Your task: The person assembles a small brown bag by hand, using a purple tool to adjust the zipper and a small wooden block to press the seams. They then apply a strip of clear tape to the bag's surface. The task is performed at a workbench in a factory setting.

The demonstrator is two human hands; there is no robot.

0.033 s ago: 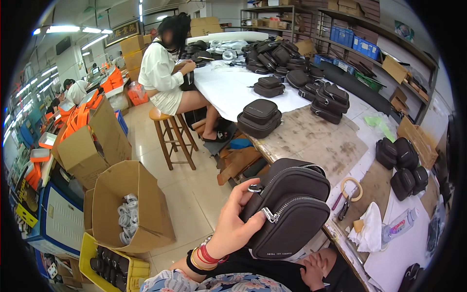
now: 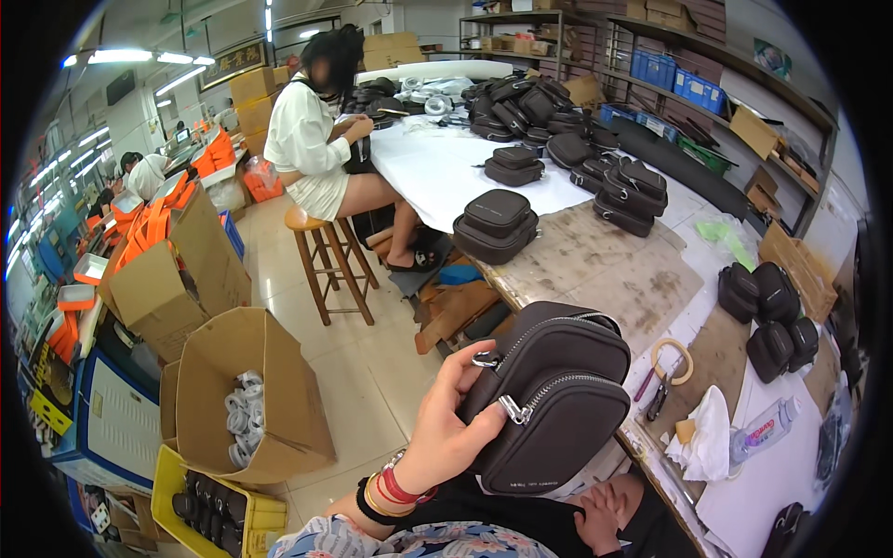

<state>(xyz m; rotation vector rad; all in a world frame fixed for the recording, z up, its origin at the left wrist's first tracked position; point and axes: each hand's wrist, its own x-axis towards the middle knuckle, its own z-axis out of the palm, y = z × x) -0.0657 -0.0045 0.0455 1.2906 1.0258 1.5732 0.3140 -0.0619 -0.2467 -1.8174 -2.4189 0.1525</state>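
Observation:
A small dark bag (image 2: 567,409) with a rounded top and a zipped front pocket is held up before me, tilted. My left hand (image 2: 446,437) grips its left side, thumb beside the silver zipper pull (image 2: 513,409) and fingers by a metal ring (image 2: 486,359). The zippers I can see look closed. Below the bag, my right hand (image 2: 597,521) lies on my leg with its fingers loosely out, holding nothing visible. Finished-looking bags of the same kind (image 2: 496,226) stand on the worktable (image 2: 614,270) beyond.
Scissors (image 2: 662,381), a tape roll (image 2: 684,358), a white cloth (image 2: 704,437) and a plastic bottle (image 2: 767,430) lie at the right. A co-worker (image 2: 307,130) sits on a wooden stool (image 2: 326,251). Left are a cardboard box (image 2: 288,400) and a yellow crate (image 2: 265,516).

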